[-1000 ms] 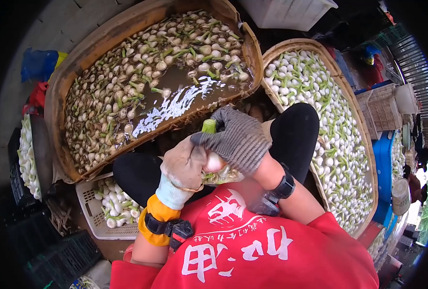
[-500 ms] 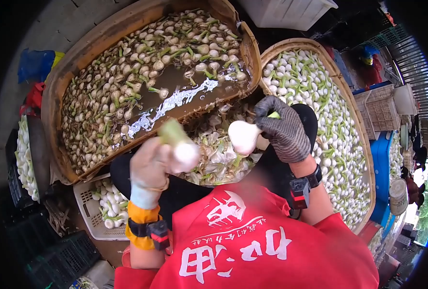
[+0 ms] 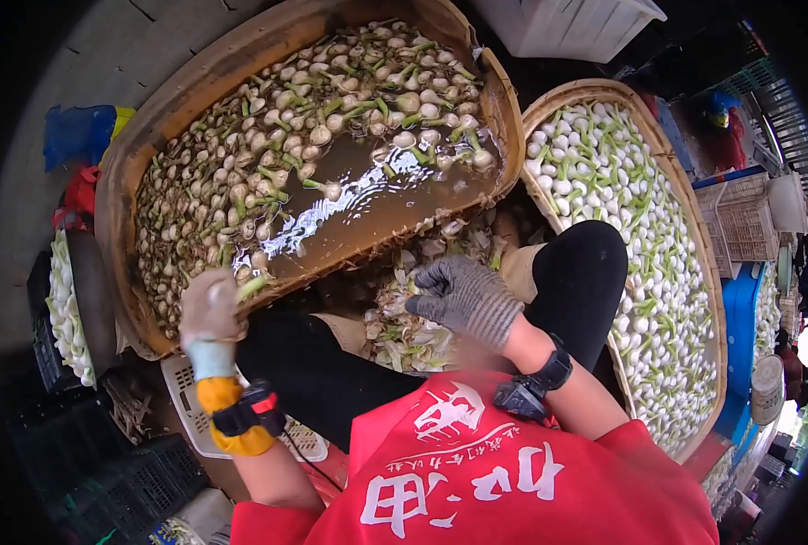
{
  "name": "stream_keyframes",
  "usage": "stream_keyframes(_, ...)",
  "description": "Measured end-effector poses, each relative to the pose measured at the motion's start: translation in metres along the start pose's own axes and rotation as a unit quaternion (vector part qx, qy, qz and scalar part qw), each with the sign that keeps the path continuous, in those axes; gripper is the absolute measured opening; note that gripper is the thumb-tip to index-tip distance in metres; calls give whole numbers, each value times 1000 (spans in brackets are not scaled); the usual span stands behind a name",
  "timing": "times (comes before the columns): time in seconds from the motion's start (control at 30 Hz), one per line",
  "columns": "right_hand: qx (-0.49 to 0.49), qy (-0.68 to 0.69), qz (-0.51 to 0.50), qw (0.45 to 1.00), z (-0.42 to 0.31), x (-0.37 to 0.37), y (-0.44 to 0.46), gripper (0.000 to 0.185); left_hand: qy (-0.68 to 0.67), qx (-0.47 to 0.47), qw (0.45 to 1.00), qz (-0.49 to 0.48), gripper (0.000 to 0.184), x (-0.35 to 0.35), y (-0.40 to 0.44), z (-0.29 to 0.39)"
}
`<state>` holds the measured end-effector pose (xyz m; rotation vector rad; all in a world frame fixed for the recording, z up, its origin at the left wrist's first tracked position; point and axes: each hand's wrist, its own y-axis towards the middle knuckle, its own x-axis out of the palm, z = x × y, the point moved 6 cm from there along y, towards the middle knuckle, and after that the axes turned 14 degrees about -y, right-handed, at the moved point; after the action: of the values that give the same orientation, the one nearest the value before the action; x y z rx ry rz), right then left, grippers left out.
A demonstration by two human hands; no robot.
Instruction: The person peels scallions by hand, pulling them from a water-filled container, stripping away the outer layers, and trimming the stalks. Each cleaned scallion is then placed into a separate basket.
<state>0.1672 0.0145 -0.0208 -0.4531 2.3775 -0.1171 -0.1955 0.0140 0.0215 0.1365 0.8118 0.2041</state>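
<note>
My left hand [image 3: 211,311], in a pale glove, is at the left, in front of the big tub's near rim. Its fingers are closed, and a green garlic stem [image 3: 252,288] sticks out beside them; the bulb is hidden by the hand. My right hand [image 3: 458,298], in a grey striped glove, hovers over the heap of garlic peelings [image 3: 404,331] between my knees. The thumb stands apart from the fingers, and no bulb shows in them.
A large tub [image 3: 308,280] holds muddy water and many unpeeled garlic bulbs. At right, a second tub [image 3: 711,318] is filled with clean white bulbs. A white basket [image 3: 206,434] stands below my left arm. Crates [image 3: 735,218] are stacked at far right.
My left hand has swung left and down, away from my right hand. My right hand has dropped lower and left over the peelings, and the white bulb there is gone from view.
</note>
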Motion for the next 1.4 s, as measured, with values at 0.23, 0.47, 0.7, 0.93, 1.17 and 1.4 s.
stream_keyframes(0.23, -95, -92, -132, 982, 27, 43, 2, 52, -272, -261, 925, 47, 36, -42, 4, -67)
stream_keyframes(0.47, -92, -188, -165, 964, 16, 26, 18, 20, -242, -399, 857, -220, 70, 180, 107, -32)
stream_keyframes(0.7, -43, -106, -48, 992, 51, 2, 9, 32, -364, -409, 809, -214, 61, 302, 142, -117)
stream_keyframes(0.93, -65, -25, 62, 996, 19, -16, 35, 18, -755, -427, 467, -174, 39, 244, 79, -1)
stream_keyframes(1.17, -183, -113, 159, 964, -39, -34, 35, 21, -765, -412, 480, -122, 53, 186, -10, 90)
stream_keyframes(1.4, -202, -267, 116, 935, -57, -33, 8, 14, -720, -351, 583, -133, 50, 178, -41, 119)
